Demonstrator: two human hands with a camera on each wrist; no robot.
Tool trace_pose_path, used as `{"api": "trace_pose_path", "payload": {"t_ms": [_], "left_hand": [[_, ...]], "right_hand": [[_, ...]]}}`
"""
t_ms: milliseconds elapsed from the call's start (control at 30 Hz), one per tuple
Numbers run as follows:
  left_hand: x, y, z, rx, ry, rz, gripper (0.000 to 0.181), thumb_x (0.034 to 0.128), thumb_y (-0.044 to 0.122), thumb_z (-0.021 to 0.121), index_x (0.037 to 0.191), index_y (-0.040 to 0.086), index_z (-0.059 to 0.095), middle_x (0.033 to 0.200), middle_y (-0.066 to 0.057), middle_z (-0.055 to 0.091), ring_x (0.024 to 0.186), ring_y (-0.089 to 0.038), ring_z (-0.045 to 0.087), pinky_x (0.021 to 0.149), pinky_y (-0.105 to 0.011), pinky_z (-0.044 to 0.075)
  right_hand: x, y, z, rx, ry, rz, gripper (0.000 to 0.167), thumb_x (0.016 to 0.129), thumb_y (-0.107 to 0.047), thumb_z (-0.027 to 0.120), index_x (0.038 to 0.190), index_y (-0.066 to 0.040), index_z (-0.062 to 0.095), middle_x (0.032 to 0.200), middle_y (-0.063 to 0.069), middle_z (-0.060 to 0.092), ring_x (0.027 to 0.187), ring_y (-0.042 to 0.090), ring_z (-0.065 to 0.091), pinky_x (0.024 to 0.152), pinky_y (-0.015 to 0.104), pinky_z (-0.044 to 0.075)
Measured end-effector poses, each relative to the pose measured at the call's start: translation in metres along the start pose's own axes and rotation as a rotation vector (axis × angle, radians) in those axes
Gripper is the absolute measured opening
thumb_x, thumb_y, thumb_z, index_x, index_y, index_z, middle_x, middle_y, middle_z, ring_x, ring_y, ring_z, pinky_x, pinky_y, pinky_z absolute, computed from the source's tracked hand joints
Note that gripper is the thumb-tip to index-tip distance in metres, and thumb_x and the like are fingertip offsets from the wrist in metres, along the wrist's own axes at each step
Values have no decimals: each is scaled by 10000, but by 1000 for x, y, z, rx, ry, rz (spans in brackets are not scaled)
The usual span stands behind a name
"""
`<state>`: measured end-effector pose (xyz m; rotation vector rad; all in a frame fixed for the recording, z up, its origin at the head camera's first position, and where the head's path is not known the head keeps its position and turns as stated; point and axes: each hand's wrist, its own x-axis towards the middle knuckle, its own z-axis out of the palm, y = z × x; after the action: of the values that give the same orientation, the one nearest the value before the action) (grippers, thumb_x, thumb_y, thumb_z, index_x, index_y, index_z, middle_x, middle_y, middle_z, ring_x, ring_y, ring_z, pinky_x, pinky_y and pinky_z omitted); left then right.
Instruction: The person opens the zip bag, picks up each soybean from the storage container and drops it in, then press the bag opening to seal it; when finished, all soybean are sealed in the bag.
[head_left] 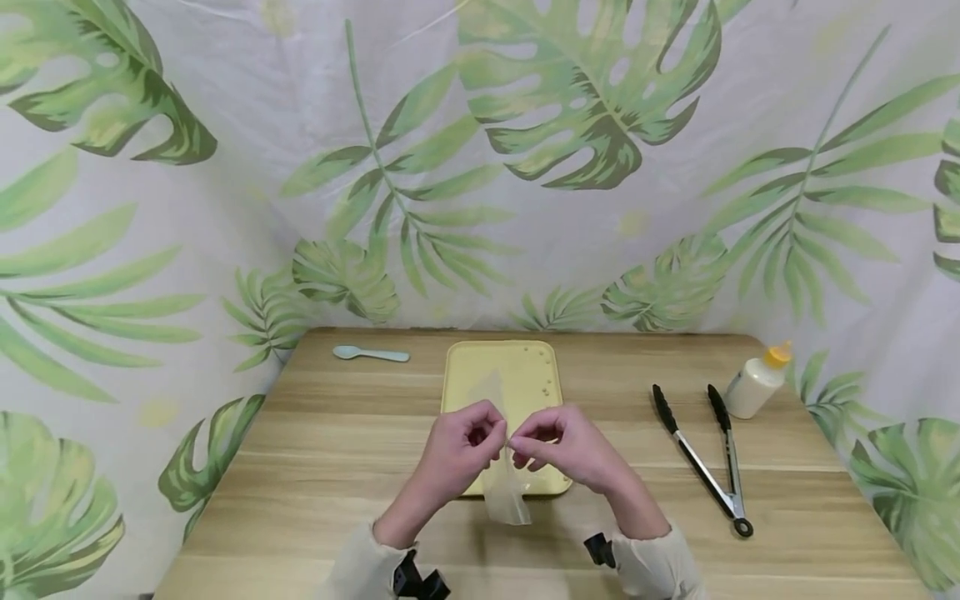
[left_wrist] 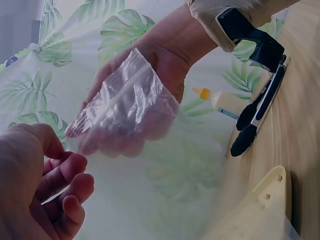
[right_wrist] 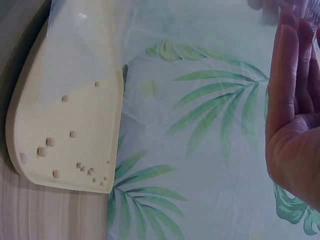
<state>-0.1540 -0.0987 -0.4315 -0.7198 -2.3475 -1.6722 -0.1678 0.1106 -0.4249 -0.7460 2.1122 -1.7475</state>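
A clear zip-lock plastic bag [left_wrist: 131,107] hangs between my two hands above a pale yellow tray [head_left: 525,358]. My left hand [head_left: 459,446] pinches the bag's top edge between thumb and fingers. Close beside it, my right hand [head_left: 568,448] pinches the same edge, the fingertips of both hands nearly meeting. In the head view the lower part of the bag [head_left: 507,500] reaches past the tray's near edge. The left wrist view shows the zip strip and the right hand's fingers through the film. Small round marks dot the tray [right_wrist: 30,125].
A light blue spoon [head_left: 371,354] lies at the back left of the wooden table [head_left: 322,467]. On the right are black-tipped metal tongs [head_left: 705,471], spread apart, and a white bottle with a yellow cap [head_left: 753,387]. A leaf-patterned curtain [head_left: 585,250] hangs behind.
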Motion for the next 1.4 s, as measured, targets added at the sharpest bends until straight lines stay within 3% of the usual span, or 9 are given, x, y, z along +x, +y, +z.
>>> {"api": "trace_pose_path", "payload": {"t_ms": [267,433,1033,1400], "left_hand": [[6,0,6,-33,-63,16,177,1022,129,628,850,132,671,654,-28,633,524,-154,585,493,-265,543],[7,0,8,-20,-76,16,172,1018,133,629,851,140,672,654,-17,639,533,-69,570,499,-257,537],[-1,0,3,10,-47,-16,187,1002,96,627,827,151,666,632,20,609,540,-49,556,498,-236,502],[-4,-1,2,42,-7,14,217,932,5,612,782,161,631,600,43,569,511,-53,563,460,-227,475]], "right_hand": [[-4,-1,-5,-8,35,1,200,1009,-158,667,1005,19,761,841,197,754,769,173,745,681,442,651],[-5,-2,-6,-34,43,-18,198,1007,-134,661,1001,39,757,835,212,750,756,148,735,665,382,648],[1,2,4,-51,59,-79,203,1006,-112,654,931,44,759,781,177,736,704,111,711,644,365,647],[2,2,7,-33,95,-95,155,971,-81,693,868,19,752,740,188,711,661,100,685,630,348,642]]}}
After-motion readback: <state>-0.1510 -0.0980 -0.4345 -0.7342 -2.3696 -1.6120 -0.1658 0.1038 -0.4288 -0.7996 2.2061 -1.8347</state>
